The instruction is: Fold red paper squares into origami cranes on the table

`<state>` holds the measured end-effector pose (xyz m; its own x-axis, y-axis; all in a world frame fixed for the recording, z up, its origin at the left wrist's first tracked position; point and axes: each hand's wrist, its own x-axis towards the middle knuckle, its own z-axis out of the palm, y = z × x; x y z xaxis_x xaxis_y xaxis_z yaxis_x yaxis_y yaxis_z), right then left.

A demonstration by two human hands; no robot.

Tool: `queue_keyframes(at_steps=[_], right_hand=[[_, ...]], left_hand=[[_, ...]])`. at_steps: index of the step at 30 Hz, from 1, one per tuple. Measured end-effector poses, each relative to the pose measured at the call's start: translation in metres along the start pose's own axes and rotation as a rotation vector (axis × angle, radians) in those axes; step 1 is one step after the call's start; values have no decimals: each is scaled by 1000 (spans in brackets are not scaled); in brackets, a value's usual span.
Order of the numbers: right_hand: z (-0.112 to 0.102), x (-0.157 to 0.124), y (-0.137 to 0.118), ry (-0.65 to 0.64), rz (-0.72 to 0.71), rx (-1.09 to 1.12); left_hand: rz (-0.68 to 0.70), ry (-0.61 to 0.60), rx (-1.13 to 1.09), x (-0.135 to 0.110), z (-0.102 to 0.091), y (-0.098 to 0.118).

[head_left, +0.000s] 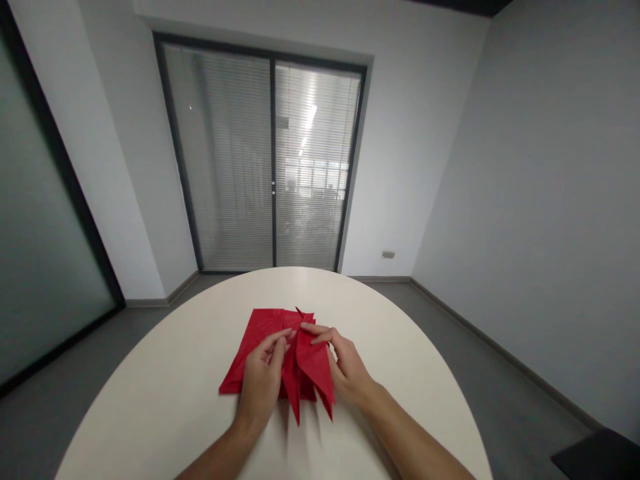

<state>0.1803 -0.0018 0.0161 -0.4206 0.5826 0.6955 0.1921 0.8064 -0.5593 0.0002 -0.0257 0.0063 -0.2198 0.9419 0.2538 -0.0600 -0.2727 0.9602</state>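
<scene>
A folded red paper piece (pixel 310 363) with pointed flaps is held up between both hands over the round white table (pixel 175 393). My left hand (pixel 263 380) pinches its left side with thumb and fingers closed on the fold. On the right side, my right hand (pixel 345 367) grips the paper, index finger and thumb reaching across the top edge. A flat red sheet (pixel 257 333) lies on the table under and behind the folded piece, partly hidden by my left hand.
The table's curved far edge (pixel 300 270) faces a glass sliding door with blinds (pixel 273 160). Grey floor surrounds the table. A dark object (pixel 600 453) sits at the lower right corner.
</scene>
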Motion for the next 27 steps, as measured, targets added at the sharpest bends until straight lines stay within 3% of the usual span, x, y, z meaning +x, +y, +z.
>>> queue_keyframes(at_steps=[5, 9, 19, 27], right_hand=[[3, 0, 3, 51, 13, 24], [1, -1, 4, 29, 7, -9], [0, 1, 0, 11, -9, 61], [0, -2, 5, 65, 53, 121]], left_hand=[[-25, -159, -118, -7, 6, 2], [-52, -193, -156, -8, 9, -3], [-109, -70, -176, -1, 5, -1], [-211, 29, -201, 3, 2, -13]])
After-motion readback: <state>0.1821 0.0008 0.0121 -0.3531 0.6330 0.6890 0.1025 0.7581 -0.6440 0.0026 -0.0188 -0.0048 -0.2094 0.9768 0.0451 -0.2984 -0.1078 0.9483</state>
